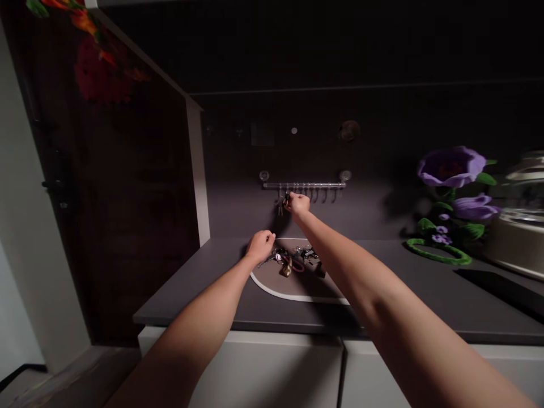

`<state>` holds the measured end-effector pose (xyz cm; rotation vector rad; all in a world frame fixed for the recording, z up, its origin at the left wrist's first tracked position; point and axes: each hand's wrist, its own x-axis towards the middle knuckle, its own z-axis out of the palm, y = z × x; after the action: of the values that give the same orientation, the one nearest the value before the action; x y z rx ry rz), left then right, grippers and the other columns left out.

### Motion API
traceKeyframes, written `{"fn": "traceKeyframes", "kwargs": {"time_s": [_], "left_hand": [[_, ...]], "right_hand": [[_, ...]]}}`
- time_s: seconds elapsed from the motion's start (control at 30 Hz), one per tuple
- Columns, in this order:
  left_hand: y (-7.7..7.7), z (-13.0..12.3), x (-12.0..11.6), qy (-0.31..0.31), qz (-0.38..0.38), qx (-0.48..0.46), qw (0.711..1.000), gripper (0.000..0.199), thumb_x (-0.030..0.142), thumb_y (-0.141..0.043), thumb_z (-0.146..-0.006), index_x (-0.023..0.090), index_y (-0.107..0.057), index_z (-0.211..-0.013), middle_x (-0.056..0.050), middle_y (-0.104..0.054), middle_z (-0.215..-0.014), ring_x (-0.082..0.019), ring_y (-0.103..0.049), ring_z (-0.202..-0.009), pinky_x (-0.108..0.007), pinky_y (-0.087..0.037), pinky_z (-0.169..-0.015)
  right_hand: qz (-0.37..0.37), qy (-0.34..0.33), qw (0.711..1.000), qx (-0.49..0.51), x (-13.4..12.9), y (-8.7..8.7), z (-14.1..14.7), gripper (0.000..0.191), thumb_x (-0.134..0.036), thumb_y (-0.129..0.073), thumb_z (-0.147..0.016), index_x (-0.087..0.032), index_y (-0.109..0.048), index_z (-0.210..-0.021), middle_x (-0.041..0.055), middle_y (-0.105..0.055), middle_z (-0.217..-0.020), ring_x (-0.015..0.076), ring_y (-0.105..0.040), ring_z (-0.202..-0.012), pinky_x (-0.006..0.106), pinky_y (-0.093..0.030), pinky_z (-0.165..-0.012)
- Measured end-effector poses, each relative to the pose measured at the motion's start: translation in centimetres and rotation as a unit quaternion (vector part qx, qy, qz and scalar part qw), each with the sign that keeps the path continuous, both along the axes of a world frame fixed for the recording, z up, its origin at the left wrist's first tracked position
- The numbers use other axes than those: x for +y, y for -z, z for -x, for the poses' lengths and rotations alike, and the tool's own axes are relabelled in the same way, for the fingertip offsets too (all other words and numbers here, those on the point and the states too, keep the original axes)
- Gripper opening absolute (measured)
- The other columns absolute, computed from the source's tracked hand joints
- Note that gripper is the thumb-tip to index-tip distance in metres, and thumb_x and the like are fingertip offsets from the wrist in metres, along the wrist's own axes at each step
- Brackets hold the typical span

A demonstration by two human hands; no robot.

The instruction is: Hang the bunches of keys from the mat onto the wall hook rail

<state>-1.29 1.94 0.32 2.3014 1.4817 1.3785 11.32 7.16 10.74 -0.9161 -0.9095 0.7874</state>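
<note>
My right hand (300,204) is raised to the clear hook rail (304,185) on the wall, its fingers closed on a small dark and brass-coloured bunch of keys (287,200). Just left of it, other keys (280,207) hang from the rail. Lower down, my left hand (260,246) hovers by the left rim of a white-edged mat (276,290). Its fingers are curled in, and whatever they may hold is hidden. On the mat lie several key rings and keys (304,252), plus a gold-coloured trinket (287,268). My right forearm covers the mat's right part.
Purple artificial flowers (453,167) with a green ring base (440,252) stand at the right of the dark counter (204,277), beside a glass-topped container (522,215). A dark cabinet (323,39) overhangs. At left is a dark door (140,198).
</note>
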Motion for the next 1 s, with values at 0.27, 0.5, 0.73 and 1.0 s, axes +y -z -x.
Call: {"fn": "traceKeyframes", "kwargs": {"time_s": [0.27,0.5,0.73,1.0], "left_hand": [[-0.1,0.0,0.1,0.003,0.002,0.001,1.0,0.029,0.029,-0.04,-0.08,0.016,-0.054,-0.059,-0.001,-0.053,-0.06,-0.012,-0.043,-0.06,-0.024,-0.028,-0.059],[0.0,0.2,0.2,0.008,-0.002,0.003,1.0,0.03,0.031,-0.039,-0.081,0.016,-0.054,-0.06,-0.001,-0.052,-0.06,-0.012,-0.044,-0.06,-0.024,-0.028,-0.059],[0.0,0.2,0.3,0.004,0.0,0.001,1.0,0.03,0.031,-0.04,-0.081,0.015,-0.055,-0.059,0.001,-0.05,-0.057,-0.011,-0.042,-0.057,-0.023,-0.027,-0.056],[-0.2,0.3,0.2,0.015,0.006,-0.016,1.0,0.029,0.031,-0.042,-0.079,0.015,-0.056,-0.06,0.002,-0.05,-0.056,-0.011,-0.043,-0.057,-0.023,-0.029,-0.057]], "right_hand": [[0.034,0.021,0.999,0.018,0.5,0.2,0.2,0.011,-0.022,-0.053,-0.075,-0.013,-0.054,-0.068,-0.0012,-0.053,-0.055,0.0081,-0.052,-0.05,0.02,-0.049,-0.048],[0.023,-0.013,0.999,0.02,0.9,1.8,-0.2,0.012,-0.02,-0.05,-0.079,-0.015,-0.05,-0.067,-0.0044,-0.049,-0.054,0.0057,-0.048,-0.045,0.02,-0.049,-0.049],[0.014,-0.025,1.0,-0.001,1.4,2.3,-0.5,0.008,-0.02,-0.05,-0.079,-0.014,-0.052,-0.074,-0.0044,-0.05,-0.056,0.0045,-0.048,-0.047,0.016,-0.045,-0.048],[0.01,-0.05,0.998,-0.028,1.1,2.5,-1.1,0.009,-0.013,-0.048,-0.077,-0.013,-0.056,-0.08,-0.0051,-0.046,-0.051,0.0047,-0.042,-0.045,0.016,-0.041,-0.048]]}}
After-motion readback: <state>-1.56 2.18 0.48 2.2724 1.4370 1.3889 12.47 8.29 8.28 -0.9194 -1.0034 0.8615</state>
